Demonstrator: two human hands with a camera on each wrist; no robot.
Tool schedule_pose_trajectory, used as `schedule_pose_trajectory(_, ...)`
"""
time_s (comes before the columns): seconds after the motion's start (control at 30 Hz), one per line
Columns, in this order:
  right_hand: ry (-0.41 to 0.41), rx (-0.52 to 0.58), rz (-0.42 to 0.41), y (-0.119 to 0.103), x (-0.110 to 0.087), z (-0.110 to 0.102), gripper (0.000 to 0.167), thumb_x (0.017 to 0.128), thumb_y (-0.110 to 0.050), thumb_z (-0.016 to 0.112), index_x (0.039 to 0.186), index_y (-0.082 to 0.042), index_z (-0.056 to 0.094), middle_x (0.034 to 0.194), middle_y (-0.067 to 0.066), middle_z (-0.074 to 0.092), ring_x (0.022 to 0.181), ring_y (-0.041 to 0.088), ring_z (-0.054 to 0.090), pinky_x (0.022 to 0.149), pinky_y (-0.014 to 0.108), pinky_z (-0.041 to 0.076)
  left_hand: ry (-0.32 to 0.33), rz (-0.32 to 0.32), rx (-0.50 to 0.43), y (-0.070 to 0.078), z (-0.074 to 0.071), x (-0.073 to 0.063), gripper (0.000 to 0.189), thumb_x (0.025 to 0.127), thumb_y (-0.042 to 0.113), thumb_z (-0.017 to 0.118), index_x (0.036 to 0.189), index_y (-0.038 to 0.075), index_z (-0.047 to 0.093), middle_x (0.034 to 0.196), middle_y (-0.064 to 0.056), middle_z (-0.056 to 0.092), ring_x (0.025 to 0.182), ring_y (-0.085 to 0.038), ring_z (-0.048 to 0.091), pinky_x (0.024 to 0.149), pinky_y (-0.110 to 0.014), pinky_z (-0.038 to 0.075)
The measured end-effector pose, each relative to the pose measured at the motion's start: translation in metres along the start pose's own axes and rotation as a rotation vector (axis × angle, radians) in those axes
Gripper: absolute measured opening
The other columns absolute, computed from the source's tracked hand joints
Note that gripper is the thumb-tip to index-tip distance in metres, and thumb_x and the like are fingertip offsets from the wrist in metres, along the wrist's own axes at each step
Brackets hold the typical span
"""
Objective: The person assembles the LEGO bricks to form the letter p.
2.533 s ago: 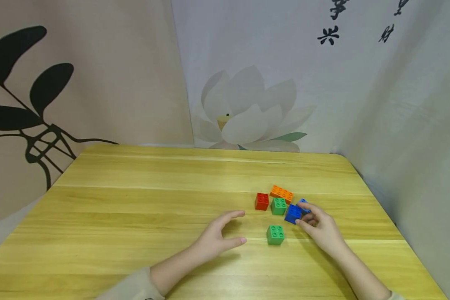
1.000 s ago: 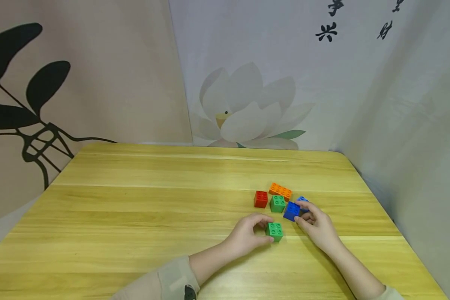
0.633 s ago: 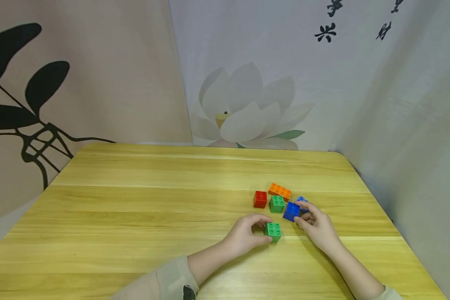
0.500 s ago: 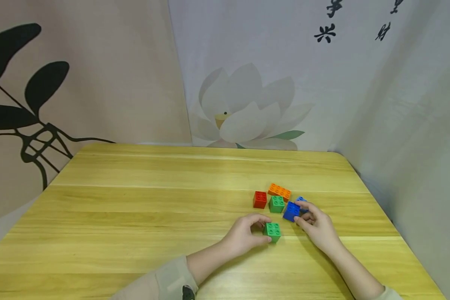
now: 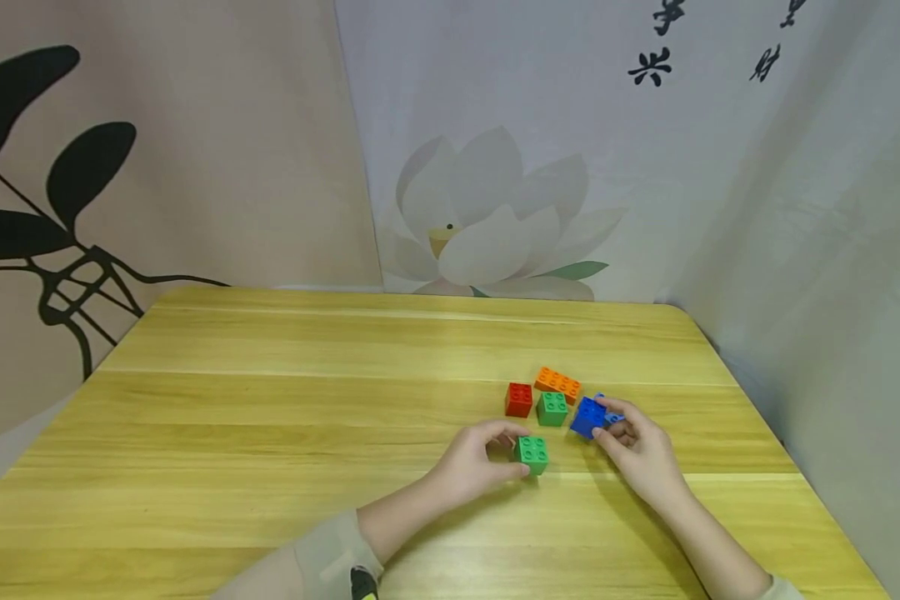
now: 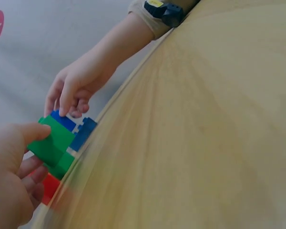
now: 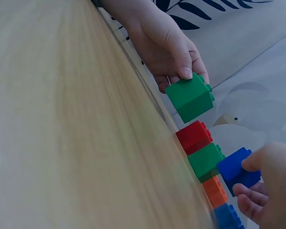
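Note:
Between the thumb and fingers of my left hand [image 5: 468, 465] is a green 2x2 toy building brick [image 5: 531, 455], studs up, in front of the other bricks. My right hand [image 5: 648, 462] pinches a dark blue 2x2 brick [image 5: 588, 418], which looks tilted and raised in the right wrist view. Partly hidden behind that hand lies a lighter blue brick [image 7: 228, 217]. A second green brick [image 5: 552, 409] sits on the table just left of the dark blue one, with a red brick [image 5: 519, 400] on its left and a longer orange brick [image 5: 557, 384] behind it.
The wooden table [image 5: 270, 433] stretches wide to the left of the bricks. At its back and right side hang pale curtains [image 5: 720, 167] printed with a lotus, leaves and characters.
My left hand has come in from the left, gripped the front green brick, and shifted it left and slightly back. The right hand has just raised and tilted the dark blue brick.

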State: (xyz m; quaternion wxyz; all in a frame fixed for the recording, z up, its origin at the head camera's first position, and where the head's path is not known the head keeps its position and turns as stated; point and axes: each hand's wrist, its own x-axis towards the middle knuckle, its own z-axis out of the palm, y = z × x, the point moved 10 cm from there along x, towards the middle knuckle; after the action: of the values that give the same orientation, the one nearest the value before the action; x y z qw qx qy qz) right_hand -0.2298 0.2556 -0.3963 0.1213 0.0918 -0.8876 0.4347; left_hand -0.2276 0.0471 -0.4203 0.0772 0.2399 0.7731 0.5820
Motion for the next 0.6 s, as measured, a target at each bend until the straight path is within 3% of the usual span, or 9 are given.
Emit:
schedule_pose_trajectory(0.33, 0.034, 0.032, -0.070, -0.022, -0.002, -0.005, 0.038, 0.087, -0.001, 0.069, 0.124, -0.005, 0.059, 0.077, 0.006, 0.065, 0.068, 0.012, 0.058, 0.060, 0.022, 0.048, 0.013, -0.025, 0.023, -0.006, -0.015, -0.004, 0.042, 0.075, 0.007, 0.080, 0.115, 0.010, 0.066, 0.095, 0.006, 0.063, 0.090, -0.020, 0.059, 0.073, -0.027, 0.049)
schedule_pose_trajectory(0.6, 0.047, 0.046, -0.121, -0.041, -0.005, -0.001, 0.041, 0.083, 0.006, 0.070, 0.122, -0.005, 0.060, 0.077, 0.003, 0.065, 0.068, 0.011, 0.057, 0.059, 0.021, 0.047, 0.021, -0.015, 0.073, -0.006, -0.030, -0.011, 0.043, 0.075, 0.009, 0.080, 0.115, 0.009, 0.067, 0.100, 0.009, 0.064, 0.094, -0.021, 0.057, 0.076, -0.032, 0.048)
